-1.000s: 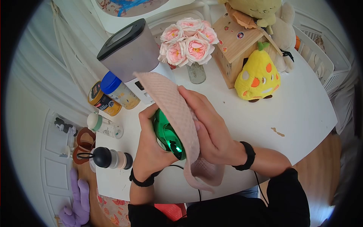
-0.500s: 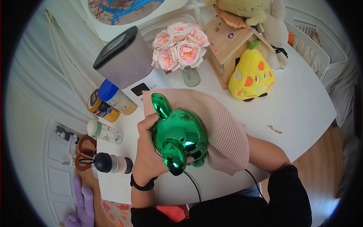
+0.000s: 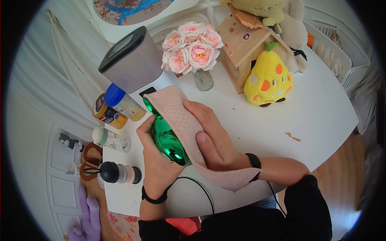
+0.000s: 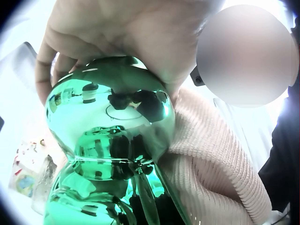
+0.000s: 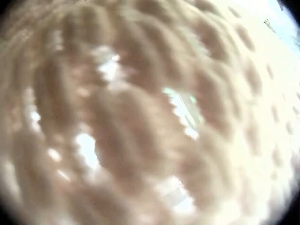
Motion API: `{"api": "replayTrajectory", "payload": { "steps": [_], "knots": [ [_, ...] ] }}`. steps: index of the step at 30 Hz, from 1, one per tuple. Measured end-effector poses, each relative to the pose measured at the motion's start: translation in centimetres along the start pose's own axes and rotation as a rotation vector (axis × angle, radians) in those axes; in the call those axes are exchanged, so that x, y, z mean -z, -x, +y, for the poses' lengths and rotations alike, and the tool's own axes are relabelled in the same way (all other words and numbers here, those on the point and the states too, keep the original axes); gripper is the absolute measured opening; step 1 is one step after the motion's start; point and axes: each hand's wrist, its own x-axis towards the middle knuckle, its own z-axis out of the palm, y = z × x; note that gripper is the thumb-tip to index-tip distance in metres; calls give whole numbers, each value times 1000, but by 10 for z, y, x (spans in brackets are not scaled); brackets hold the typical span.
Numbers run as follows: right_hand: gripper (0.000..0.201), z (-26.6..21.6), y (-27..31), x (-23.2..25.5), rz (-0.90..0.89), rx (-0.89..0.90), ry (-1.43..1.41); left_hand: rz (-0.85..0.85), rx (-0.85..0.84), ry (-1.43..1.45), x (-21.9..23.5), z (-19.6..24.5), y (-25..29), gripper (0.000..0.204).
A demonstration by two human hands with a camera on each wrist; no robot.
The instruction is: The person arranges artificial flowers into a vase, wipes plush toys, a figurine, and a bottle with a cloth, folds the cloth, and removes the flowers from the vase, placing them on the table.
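Observation:
A shiny green figurine (image 3: 169, 142) with rounded ears is held up over the table, tilted. My left hand (image 3: 159, 170) grips it from the left side. In the left wrist view the figurine's mirror-like round body (image 4: 110, 110) shows beneath the left hand (image 4: 122, 33). A ribbed pink cloth (image 3: 173, 106) lies along the figurine's right side and covers much of it. My right hand (image 3: 217, 140) holds the cloth against the figurine, thumb and fingers on its outer face. A corner of cloth drapes over the right wrist. Cloth (image 5: 126, 122) fills the right wrist view, close and blurred.
Left on the white table (image 3: 321, 132) are a black-topped bottle (image 3: 120, 172), a clear bottle (image 3: 114, 140), a yellow can (image 3: 108, 114) and a blue-lidded jar (image 3: 126, 102). Behind stand a grey-and-white appliance (image 3: 132, 60), flowers (image 3: 193, 50), a wooden house (image 3: 245, 48) and a yellow plush (image 3: 267, 80).
Half a second ago the figurine's ears faced up and the cloth lay behind it, hiding the right hand. Now the figurine is turned, and cloth and right hand are in front again, as one second ago.

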Motion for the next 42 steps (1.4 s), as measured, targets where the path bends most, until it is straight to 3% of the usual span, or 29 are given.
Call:
{"api": "replayTrajectory", "payload": {
  "steps": [3, 8, 9, 11, 14, 16, 19, 21, 23, 25, 26, 29, 33, 34, 35, 38, 39, 41, 42],
  "knots": [
    [49, -14, -8, 9, -88, 104, 129, -86, -33, -85, 4, 2, 2, 109],
    [46, -26, -18, 17, -115, 60, 104, -253, -117, -4, 8, 3, 7, 104],
    [42, -28, -21, 18, -109, -17, 22, -254, -118, -4, 7, 4, 6, 104],
    [39, -27, -24, 19, -100, -93, -59, -265, -275, -78, 6, 3, 2, 106],
    [37, -19, -29, 23, -127, -238, -303, -282, -194, -31, 8, -6, 5, 110],
    [39, -18, -31, 27, -170, -650, -705, -270, -178, -18, 11, -9, 3, 112],
    [40, 23, -13, 20, -145, -495, -643, -325, -175, 48, 22, -9, -10, 116],
    [39, 33, -7, 17, -131, -564, -672, -364, -308, -80, 34, -12, -20, 118],
    [50, 36, -6, 20, -365, -488, -504, -412, -302, -78, 43, -21, -22, 121],
    [39, 26, -7, 15, -306, -568, -641, -435, -98, 366, 42, -33, -21, 128],
    [36, 20, -7, 12, -242, -651, -776, -409, -107, 431, 43, -37, -22, 131],
    [37, 7, -6, 13, -211, -610, -717, -387, -109, 485, 49, -49, -31, 129],
    [42, -3, 3, 4, -235, -634, -763, -347, -69, 345, 69, -69, -36, 109],
    [53, -2, 7, -3, -215, -505, -702, -338, 23, 381, 73, -67, -35, 93],
    [68, -1, 11, -9, -194, -377, -640, -332, 23, 381, 78, -65, -35, 93],
    [80, 3, 22, -19, -248, -420, -622, -386, 134, 383, 94, -61, -36, 69],
    [80, 5, 23, -20, -249, -420, -622, -385, 134, 384, 98, -57, -35, 69],
    [80, 8, 24, -22, -310, -138, -179, -402, 179, 394, 106, -48, -30, 64],
    [81, 6, 25, -24, -331, -168, -212, -433, 172, 419, 109, -47, -27, 57]
  ]
}}
